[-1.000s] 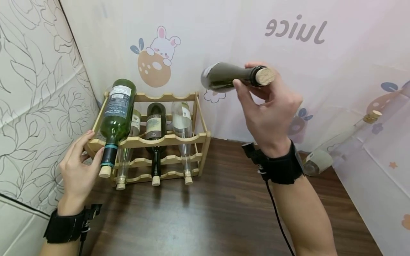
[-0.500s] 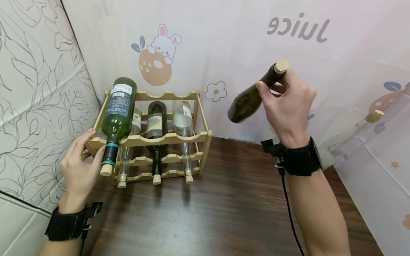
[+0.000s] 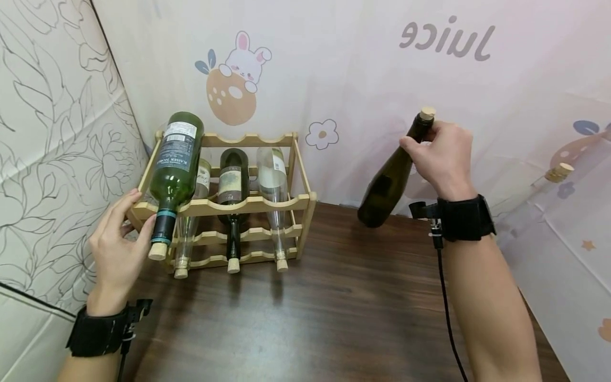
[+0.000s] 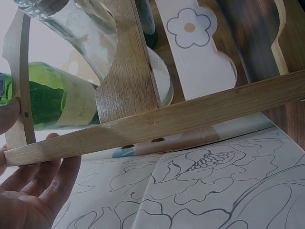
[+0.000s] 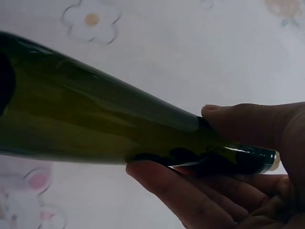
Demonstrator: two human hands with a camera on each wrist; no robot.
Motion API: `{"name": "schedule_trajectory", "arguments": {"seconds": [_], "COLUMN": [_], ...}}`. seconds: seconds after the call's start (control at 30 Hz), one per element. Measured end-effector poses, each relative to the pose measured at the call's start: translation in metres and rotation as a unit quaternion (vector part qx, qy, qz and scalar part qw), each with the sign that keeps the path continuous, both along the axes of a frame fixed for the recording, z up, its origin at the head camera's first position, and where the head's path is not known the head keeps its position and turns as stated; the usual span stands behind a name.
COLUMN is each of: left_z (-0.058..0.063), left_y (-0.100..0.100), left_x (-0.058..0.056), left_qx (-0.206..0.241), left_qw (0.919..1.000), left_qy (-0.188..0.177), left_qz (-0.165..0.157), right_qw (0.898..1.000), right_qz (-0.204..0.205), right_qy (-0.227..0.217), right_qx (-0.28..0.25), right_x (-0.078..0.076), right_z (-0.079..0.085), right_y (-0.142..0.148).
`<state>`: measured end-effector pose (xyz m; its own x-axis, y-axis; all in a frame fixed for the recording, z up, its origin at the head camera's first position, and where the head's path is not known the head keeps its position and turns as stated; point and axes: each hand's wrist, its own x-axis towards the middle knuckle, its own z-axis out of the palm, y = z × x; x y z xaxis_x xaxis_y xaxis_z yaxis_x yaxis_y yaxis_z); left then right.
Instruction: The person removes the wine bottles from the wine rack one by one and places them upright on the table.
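My right hand (image 3: 441,156) grips a dark green wine bottle (image 3: 389,183) by its neck. The bottle leans, cork up, its base at lower left; I cannot tell whether it touches the table. In the right wrist view, thumb and fingers hold either side of the bottle's neck (image 5: 209,143). At the front left corner of the wooden wine rack (image 3: 248,207), my left hand (image 3: 114,244) holds the frame, thumb and fingers on opposite sides of the wood in the left wrist view. A green bottle with a blue label (image 3: 176,154) lies on the rack's top tier beside that hand.
Lower in the rack lie a clear bottle (image 3: 183,246), a dark bottle (image 3: 233,233) and another clear bottle (image 3: 274,212), corks toward me. A corked clear bottle (image 3: 556,174) stands at the right, mostly behind my forearm. Printed curtains (image 3: 334,69) border the brown table (image 3: 286,329).
My right hand has moved right and down with the dark green bottle, which has swung from nearly level to a steep lean, base down. The left hand stays at the rack's corner.
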<state>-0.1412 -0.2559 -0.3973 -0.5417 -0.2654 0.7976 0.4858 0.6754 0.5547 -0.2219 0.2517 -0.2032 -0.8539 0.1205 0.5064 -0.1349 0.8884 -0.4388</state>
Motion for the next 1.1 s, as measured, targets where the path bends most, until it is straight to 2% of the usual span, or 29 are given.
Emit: {"name": "schedule_trajectory", "arguments": {"seconds": [0.17,0.37,0.5,0.77,1.0,1.1], "left_z": [0.001,0.002,0.000,-0.001,-0.001,-0.001], "left_y": [0.000,0.001,0.000,-0.002,-0.002,-0.001], "left_x": [-0.001,-0.002,0.000,0.001,0.001,0.001], "left_qx": [0.001,-0.010,-0.013,-0.015,-0.016,-0.021], "left_qw": [1.0000,0.9999,0.9999,0.9998,0.9998,0.9997], "left_qy": [-0.002,0.003,0.006,0.008,0.011,0.009], "left_qz": [0.002,0.006,0.005,0.009,0.010,0.012], "right_qw": [0.998,0.992,0.986,0.979,0.980,0.980], "right_qz": [-0.042,-0.096,-0.139,-0.185,-0.188,-0.189], "right_qy": [-0.053,-0.080,-0.090,-0.081,-0.051,-0.051], "right_qx": [0.014,0.004,-0.013,-0.028,-0.031,-0.033], "right_x": [-0.012,-0.020,-0.020,-0.011,-0.008,-0.006], "right_z": [-0.006,-0.017,-0.027,-0.043,-0.057,-0.059], "right_y": [0.028,0.068,0.099,0.145,0.161,0.166]}}
